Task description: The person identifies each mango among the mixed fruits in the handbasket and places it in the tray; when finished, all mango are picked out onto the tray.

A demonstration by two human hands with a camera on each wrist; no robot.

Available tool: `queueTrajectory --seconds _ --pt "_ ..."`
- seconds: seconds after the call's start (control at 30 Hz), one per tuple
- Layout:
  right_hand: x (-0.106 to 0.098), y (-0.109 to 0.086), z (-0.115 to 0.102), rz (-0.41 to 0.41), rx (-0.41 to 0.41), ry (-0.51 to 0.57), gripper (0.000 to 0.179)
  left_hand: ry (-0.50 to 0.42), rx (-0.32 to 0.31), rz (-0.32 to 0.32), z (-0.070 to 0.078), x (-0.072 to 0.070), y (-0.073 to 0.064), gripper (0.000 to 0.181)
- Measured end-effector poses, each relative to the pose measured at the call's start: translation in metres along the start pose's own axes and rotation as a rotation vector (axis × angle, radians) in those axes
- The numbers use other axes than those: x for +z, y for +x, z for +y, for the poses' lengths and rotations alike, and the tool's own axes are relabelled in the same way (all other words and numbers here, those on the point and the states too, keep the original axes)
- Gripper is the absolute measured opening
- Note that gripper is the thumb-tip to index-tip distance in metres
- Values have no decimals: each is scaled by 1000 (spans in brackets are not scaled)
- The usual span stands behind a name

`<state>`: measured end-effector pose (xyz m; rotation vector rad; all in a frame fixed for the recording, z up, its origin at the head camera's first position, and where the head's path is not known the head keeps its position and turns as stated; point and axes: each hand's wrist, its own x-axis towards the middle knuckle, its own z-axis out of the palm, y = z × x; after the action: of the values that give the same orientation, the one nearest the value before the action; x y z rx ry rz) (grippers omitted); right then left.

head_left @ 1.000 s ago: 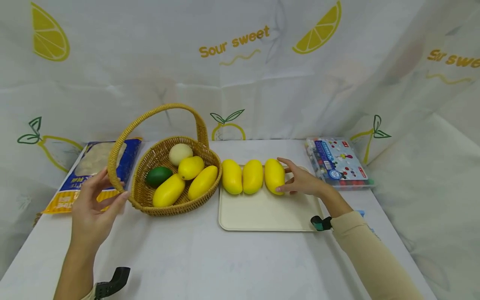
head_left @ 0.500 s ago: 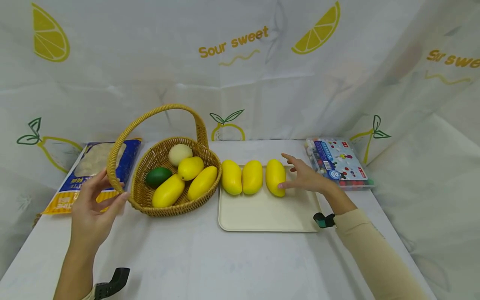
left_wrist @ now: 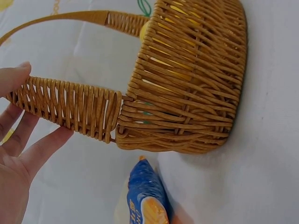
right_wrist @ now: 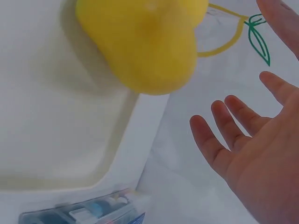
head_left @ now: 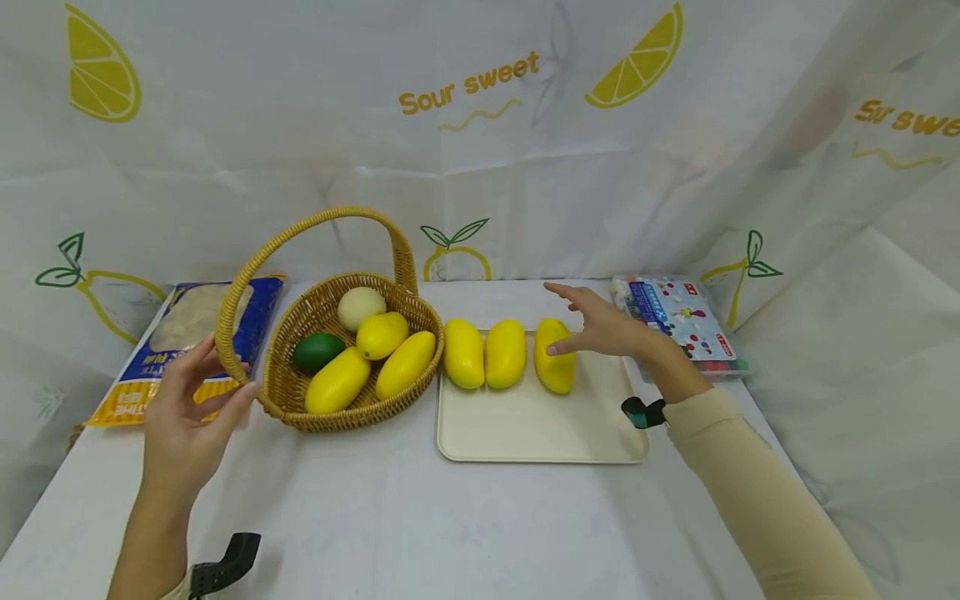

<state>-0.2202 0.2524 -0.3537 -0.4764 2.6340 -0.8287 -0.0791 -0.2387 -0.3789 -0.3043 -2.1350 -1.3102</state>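
My left hand (head_left: pixel 187 417) grips the handle (head_left: pixel 243 287) of a wicker basket (head_left: pixel 348 418), thumb on one side and fingers on the other, as the left wrist view shows. Inside the basket lie a dark green fruit (head_left: pixel 317 354), a pale round fruit (head_left: pixel 362 308), a lemon (head_left: pixel 382 335) and two long yellow mangoes (head_left: pixel 337 383). Three mangoes stand in a row along the back of a cream tray (head_left: pixel 540 433). Over the rightmost mango (head_left: pixel 555 375) hovers my right hand (head_left: pixel 603 329), fingers spread; the right wrist view shows that hand (right_wrist: pixel 257 149) apart from the fruit.
A blue and yellow bag (head_left: pixel 157 367) lies left of the basket. Behind the right forearm sits a clear plastic box (head_left: pixel 693 325) with a printed lid. A white sheet with lemon prints (head_left: pixel 480 192) hangs along the table's back edge.
My right hand has let go of the rightmost mango and risen up and away from it. That mango has shifted slightly right and tilted. The left hand and basket stay put.
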Motion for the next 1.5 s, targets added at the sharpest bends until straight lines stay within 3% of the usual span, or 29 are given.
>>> queueTrajectory --seconds 0.2,0.4,0.77,1.17,1.5 --pt "-4 10 -27 -16 -64 -17 99 6 -3 3 0 0 0 74" --pt "-1 19 -51 -77 -122 26 93 14 -19 7 1 0 0 74" --pt "8 37 -96 -179 -274 1 85 -24 -2 10 -3 0 1 76" --pt "23 54 -146 -270 -368 -141 74 0 -12 1 -1 1 1 75" --pt "25 76 -174 -451 -385 -243 67 -3 -6 0 -1 0 1 76"
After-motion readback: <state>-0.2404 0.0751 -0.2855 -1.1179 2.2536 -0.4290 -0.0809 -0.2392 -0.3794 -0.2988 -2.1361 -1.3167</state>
